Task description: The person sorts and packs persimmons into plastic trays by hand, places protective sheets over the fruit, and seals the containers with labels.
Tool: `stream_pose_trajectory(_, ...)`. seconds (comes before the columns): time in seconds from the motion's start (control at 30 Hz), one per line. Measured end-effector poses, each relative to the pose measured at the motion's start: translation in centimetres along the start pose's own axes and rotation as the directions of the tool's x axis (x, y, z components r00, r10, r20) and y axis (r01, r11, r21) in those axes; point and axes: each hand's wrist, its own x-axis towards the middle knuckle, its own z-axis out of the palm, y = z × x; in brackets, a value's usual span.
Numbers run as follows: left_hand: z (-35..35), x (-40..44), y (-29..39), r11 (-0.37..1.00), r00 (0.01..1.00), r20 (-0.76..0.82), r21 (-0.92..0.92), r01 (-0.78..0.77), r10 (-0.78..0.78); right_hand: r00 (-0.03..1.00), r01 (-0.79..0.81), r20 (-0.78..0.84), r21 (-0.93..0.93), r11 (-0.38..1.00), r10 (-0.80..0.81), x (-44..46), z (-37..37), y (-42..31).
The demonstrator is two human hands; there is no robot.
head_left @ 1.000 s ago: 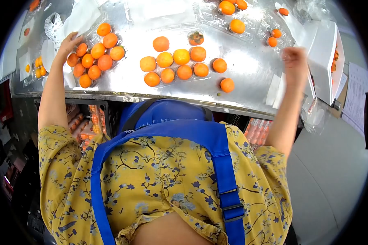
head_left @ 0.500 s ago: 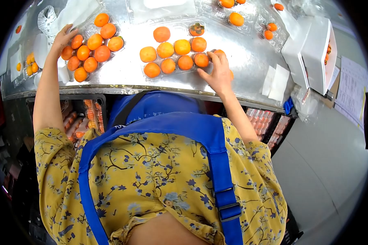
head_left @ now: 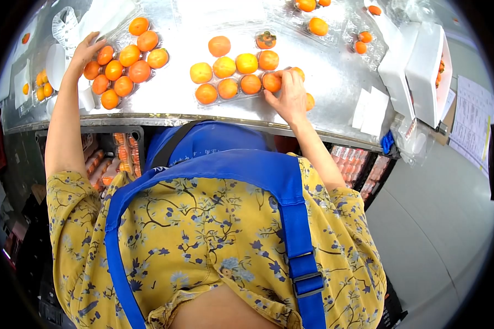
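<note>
My left hand (head_left: 85, 54) rests at the outer left edge of a clear plastic tray filled with orange persimmons (head_left: 113, 70), its fingers apart and holding none of them. In the middle of the table, another clear tray (head_left: 233, 54) holds persimmons in rows; one persimmon (head_left: 266, 39) at the back shows its green-brown calyx. My right hand (head_left: 292, 98) is at this tray's front right corner, thumb and fingers around the corner persimmon (head_left: 271, 82). Two loose persimmons, one (head_left: 298, 73) behind the fingers and one (head_left: 310, 102) beside the wrist, are partly hidden by this hand.
White foam boxes (head_left: 422, 71) stand at the right end of the metal table (head_left: 335, 112). Further trays with a few persimmons (head_left: 318, 26) lie at the back right. White paper slips (head_left: 370, 111) lie near the front edge. Crates of packed fruit (head_left: 107, 159) sit below the table.
My right hand has shifted slightly left, its fingers drawing closer around the corner persimmon. My left hand stays where it was. The view has moved slightly.
</note>
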Motion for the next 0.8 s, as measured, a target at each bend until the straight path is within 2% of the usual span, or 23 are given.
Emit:
stream_pose_trajectory(0.07, 0.0, 0.4, -0.5, 0.999, 0.999, -0.007, 0.029, -0.035, 0.035, 1.0, -0.012, 0.011, -0.014, 1.0, 0.012, 0.1, -0.2, -0.2)
stream_pose_trajectory(0.17, -0.3, 0.8, -0.6, 0.994, 1.0, 0.03, 0.105, -0.005, 0.002, 0.997, -0.048, 0.06, -0.021, 0.999, 0.05, 0.2, -0.4, -0.4)
stream_pose_trajectory(0.37, -0.5, 0.9, -0.5, 0.997, 0.997, 0.073, 0.073, -0.013, 0.007, 0.997, -0.034, 0.075, 0.031, 0.999, 0.032, 0.6, -0.5, 0.0)
stream_pose_trajectory(0.47, -0.5, 0.8, -0.4, 0.998, 0.998, 0.064, 0.056, -0.026, 0.022, 0.979, -0.187, 0.124, 0.226, 0.956, 0.162, -0.1, -0.1, 1.0)
stream_pose_trajectory(0.5, -0.6, 0.7, -0.4, 0.999, 0.998, 0.064, 0.043, -0.019, 0.016, 0.957, -0.28, 0.184, 0.393, 0.876, 0.224, -0.1, -0.5, 0.9)
stream_pose_trajectory(0.57, -0.9, 0.6, -0.1, 1.0, 0.998, 0.064, 0.016, -0.004, 0.003, 0.895, -0.446, 0.331, 0.658, 0.607, 0.299, 0.1, -1.7, 0.5)
stream_pose_trajectory(0.63, -0.9, 0.2, 0.2, 0.999, 0.998, 0.045, -0.02, -0.036, 0.037, 0.846, -0.502, 0.442, 0.849, 0.166, 0.297, 1.0, -3.4, -1.6)
stream_pose_trajectory(0.67, -0.8, 0.1, 0.5, 0.998, 0.998, 0.034, -0.038, -0.053, 0.054, 0.825, -0.494, 0.495, 0.866, -0.076, 0.273, 1.7, -4.1, -2.5)
stream_pose_trajectory(0.7, -0.8, 0.0, 0.7, 0.997, 0.997, 0.034, -0.039, -0.065, 0.066, 0.826, -0.514, 0.523, 0.852, -0.103, 0.208, 2.4, -4.4, -3.0)
stream_pose_trajectory(0.8, -0.9, -0.7, 1.1, 0.994, 0.995, 0.028, -0.06, -0.095, 0.097, 0.82, -0.562, 0.561, 0.747, -0.355, -0.116, 5.0, -4.3, -4.9)
